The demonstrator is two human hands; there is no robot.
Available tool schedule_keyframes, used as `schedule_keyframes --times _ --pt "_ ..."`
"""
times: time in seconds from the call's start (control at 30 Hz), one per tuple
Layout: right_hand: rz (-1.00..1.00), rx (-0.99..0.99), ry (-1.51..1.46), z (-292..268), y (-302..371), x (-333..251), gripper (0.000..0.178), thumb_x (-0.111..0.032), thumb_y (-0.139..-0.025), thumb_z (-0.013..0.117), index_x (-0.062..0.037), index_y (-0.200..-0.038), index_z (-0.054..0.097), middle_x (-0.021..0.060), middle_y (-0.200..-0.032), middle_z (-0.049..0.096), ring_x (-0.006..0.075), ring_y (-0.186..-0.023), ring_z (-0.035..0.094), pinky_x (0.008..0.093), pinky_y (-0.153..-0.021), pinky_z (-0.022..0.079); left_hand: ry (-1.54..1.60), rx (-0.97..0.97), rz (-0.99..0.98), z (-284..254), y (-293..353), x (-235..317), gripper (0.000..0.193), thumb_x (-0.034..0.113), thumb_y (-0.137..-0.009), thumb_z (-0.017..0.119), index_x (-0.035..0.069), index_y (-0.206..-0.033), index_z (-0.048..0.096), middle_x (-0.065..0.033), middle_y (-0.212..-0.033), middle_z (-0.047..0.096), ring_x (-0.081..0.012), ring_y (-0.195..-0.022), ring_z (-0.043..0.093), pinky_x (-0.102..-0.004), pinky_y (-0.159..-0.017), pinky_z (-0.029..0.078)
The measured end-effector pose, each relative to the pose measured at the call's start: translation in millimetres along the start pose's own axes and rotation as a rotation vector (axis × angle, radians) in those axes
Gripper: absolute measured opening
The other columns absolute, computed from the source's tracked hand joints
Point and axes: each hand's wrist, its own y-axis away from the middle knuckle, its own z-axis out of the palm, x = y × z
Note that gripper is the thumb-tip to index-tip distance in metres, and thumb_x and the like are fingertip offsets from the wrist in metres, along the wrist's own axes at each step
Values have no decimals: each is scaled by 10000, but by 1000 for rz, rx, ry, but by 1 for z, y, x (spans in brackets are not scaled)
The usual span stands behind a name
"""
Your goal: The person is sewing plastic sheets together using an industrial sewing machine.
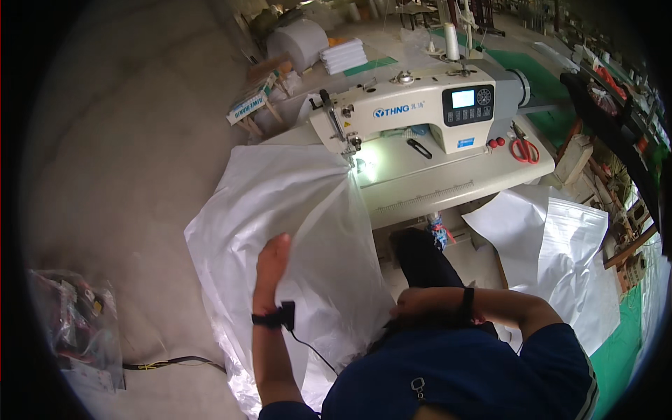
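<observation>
A large, thin white sheet hangs from the needle area of a white sewing machine and spreads down over my lap. Its upper edge reaches under the lit presser foot. My left hand lies on the sheet, left of its middle, with the fingers pointing away from me and pressed close to its surface. Close to my body, my right hand is closed at the sheet's right edge, where folds run toward it. The fingertips of this hand are partly hidden.
On the machine table lie red-handled scissors and a small black tool. Another white sheet hangs at the right. A stack of folded white pieces and a large white roll stand behind. A plastic bag lies at the left.
</observation>
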Motion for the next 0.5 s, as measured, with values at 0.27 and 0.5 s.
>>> schedule_keyframes --times 0.27,0.5 --pt "415 661 -721 -48 -34 -57 403 -332 -886 662 40 -1006 570 136 -809 638 201 -660 656 324 -534 502 -718 387 -91 30 125 23 488 112 -821 627 43 -1291 516 -115 -1260 538 -305 -1171 503 -493 -1017 355" --pt "426 308 -821 -18 -61 -46 254 -248 -866 669 -10 -951 646 88 -829 634 138 -660 603 287 -543 486 -526 509 -8 15 132 28 419 296 -791 751 42 -1073 575 -137 -1022 583 -345 -968 553 -457 -849 431"
